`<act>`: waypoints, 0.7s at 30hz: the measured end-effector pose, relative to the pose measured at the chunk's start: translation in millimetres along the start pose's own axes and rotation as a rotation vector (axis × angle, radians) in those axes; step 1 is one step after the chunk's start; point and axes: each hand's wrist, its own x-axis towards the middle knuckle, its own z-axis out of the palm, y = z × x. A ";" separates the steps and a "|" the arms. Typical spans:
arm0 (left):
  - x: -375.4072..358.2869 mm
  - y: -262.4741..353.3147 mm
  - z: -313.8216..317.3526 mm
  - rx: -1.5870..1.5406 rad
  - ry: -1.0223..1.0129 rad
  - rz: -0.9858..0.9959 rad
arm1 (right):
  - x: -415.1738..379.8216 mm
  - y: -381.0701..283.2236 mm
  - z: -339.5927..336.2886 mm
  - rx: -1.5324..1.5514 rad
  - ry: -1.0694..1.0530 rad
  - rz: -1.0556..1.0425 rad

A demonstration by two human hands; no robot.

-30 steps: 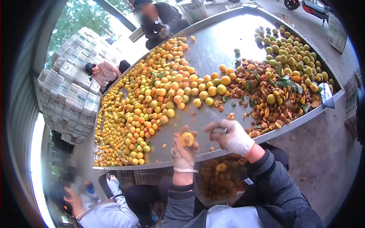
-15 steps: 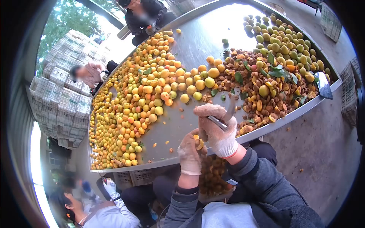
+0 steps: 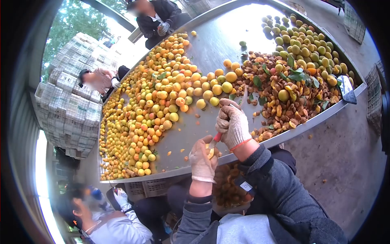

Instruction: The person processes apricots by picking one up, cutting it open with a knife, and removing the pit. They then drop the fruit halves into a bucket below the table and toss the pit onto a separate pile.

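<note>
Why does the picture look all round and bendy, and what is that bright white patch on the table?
Head view: a fisheye lens bends the metal table edges into curves and leaves black corners. The white patch is daylight glare on bare metal. Faces are blurred; the left hand, right hand and apricots look sharp.

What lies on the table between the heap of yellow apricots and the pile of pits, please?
In the head view, bare metal table with a few stray scraps separates the apricots from the pits; the right hand hovers over it.
</note>
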 end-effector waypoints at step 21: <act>15.6 34.2 12.3 -0.318 0.051 -0.098 | -42.9 11.1 -9.0 -1.559 -0.667 -0.841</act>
